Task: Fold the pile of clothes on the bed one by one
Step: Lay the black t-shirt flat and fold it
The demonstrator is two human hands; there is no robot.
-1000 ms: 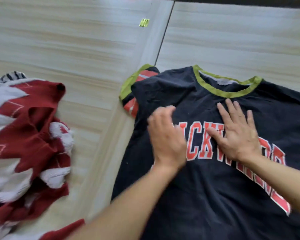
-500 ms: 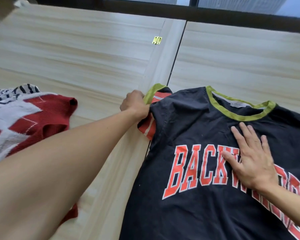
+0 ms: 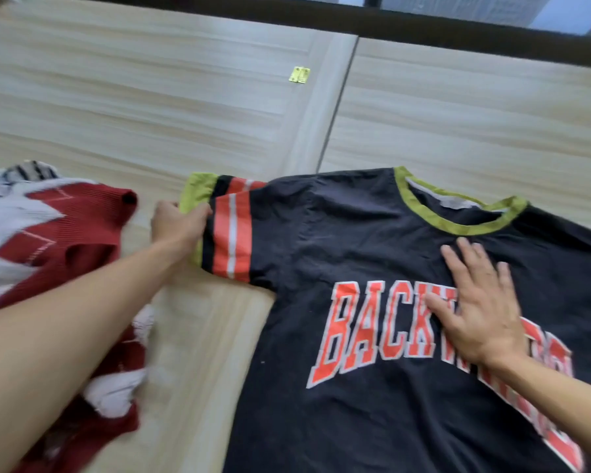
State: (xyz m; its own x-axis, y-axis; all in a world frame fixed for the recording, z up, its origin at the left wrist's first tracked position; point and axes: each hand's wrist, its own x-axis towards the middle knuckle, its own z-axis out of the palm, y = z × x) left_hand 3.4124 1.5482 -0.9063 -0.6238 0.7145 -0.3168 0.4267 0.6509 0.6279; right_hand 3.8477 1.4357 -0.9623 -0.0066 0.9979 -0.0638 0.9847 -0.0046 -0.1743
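Note:
A dark navy T-shirt [image 3: 372, 254] with red block lettering and a green collar lies face up on the pale wooden surface. Its left sleeve [image 3: 231, 230], striped red, white and black with a green cuff, is stretched out flat to the left. My left hand [image 3: 178, 223] pinches the green cuff at the sleeve's end. My right hand [image 3: 478, 302] lies flat with spread fingers on the chest, over the lettering below the collar.
A crumpled red and white knitted garment [image 3: 65, 233] lies at the left, partly under my left forearm, with a striped piece [image 3: 31, 170] behind it. A small brass hinge [image 3: 300, 75] sits on the wooden boards [image 3: 151, 97]. A dark window frame [image 3: 423, 25] runs along the top.
My left hand went from the shirt's chest to the tucked sleeve, took its cuff and pulled it out to the left, spreading it flat. My right hand stayed pressed on the chest.

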